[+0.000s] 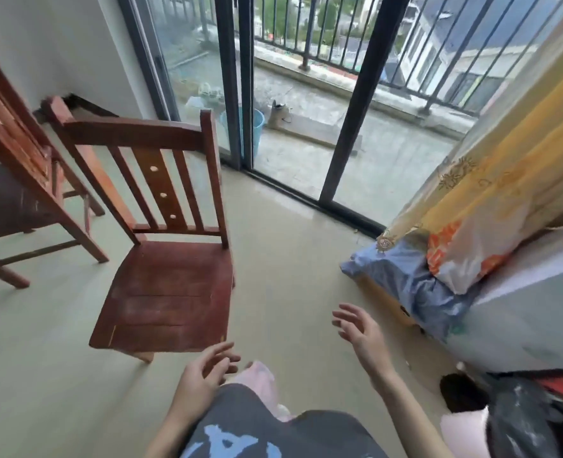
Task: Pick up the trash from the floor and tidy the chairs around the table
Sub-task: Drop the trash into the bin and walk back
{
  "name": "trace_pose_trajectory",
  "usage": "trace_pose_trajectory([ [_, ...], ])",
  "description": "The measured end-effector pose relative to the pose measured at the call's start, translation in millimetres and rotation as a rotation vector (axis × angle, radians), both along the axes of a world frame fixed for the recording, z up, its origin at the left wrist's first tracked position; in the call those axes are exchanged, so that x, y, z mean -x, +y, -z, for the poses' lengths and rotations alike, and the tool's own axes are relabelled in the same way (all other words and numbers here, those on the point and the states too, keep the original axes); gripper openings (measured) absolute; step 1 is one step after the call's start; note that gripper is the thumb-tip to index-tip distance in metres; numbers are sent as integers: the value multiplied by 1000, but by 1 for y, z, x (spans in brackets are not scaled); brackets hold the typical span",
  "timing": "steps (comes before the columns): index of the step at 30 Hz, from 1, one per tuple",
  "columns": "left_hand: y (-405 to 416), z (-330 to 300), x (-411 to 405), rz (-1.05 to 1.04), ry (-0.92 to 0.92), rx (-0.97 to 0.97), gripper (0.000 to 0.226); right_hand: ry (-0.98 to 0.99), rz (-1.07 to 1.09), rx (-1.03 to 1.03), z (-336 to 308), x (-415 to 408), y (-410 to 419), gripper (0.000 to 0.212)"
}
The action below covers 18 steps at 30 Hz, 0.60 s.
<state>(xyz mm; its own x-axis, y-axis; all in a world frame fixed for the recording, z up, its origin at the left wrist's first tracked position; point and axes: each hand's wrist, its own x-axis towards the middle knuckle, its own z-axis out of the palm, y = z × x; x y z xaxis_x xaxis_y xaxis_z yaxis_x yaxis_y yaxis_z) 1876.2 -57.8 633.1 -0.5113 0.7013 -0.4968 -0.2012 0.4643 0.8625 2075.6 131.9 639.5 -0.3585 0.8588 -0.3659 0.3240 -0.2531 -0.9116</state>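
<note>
A reddish wooden chair [167, 289] with a slatted back stands on the pale floor, its seat facing me. My left hand [207, 371] hovers just below the seat's front edge, fingers apart and holding nothing. My right hand [359, 332] is raised to the right of the chair, fingers spread and empty. A second wooden chair [25, 180] with a dark seat stands at the far left, partly cut off by the frame. No trash shows on the floor near my hands.
Sliding glass doors [237, 94] lead to a balcony where a blue bin [255, 127] stands. On the right, a yellow curtain [491, 180] hangs over a blue bag [402, 276] and a pale grey piece of furniture [531, 312]. Dark bags [521, 421] sit at the bottom right.
</note>
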Motion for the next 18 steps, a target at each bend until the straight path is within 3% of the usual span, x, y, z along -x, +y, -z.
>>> trace_pose_trajectory([
  [9,231,14,75,-7,9,-46,26,8,-47,37,24,97,201,23],
  [14,369,-16,138,1,70,-129,32,-21,-63,168,36,137,295,25],
  [18,452,-40,194,-55,133,-201,24,-53,-163,172,41,190,384,25],
])
